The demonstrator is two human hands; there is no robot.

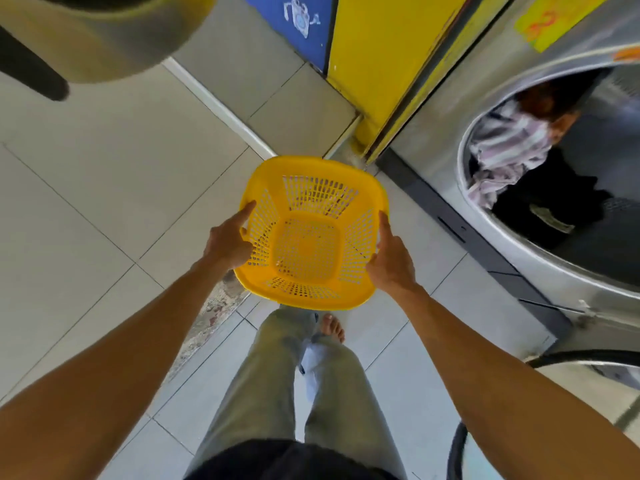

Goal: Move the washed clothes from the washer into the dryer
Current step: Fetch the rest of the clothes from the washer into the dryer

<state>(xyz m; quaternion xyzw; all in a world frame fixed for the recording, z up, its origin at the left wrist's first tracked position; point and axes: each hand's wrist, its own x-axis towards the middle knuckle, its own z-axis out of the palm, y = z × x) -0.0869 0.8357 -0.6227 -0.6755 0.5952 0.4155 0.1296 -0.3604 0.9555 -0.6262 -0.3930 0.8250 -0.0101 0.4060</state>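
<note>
I hold an empty yellow plastic laundry basket (311, 299) out in front of me above the tiled floor. My left hand (229, 242) grips its left rim and my right hand (390, 258) grips its right rim. To the right stands a steel machine (450, 109) with its round opening uncovered. Inside the drum lie clothes: a striped white and purple piece (509, 147) on top of dark garments (547, 199), with an orange-brown piece (543, 98) behind.
A yellow panel (381, 57) and a blue sign (301, 22) stand beyond the machine. A blurred round yellow-grey object (104, 32) hangs at top left. A dark curved door edge (457, 452) shows at lower right. Pale floor tiles (86, 174) stretch to the left.
</note>
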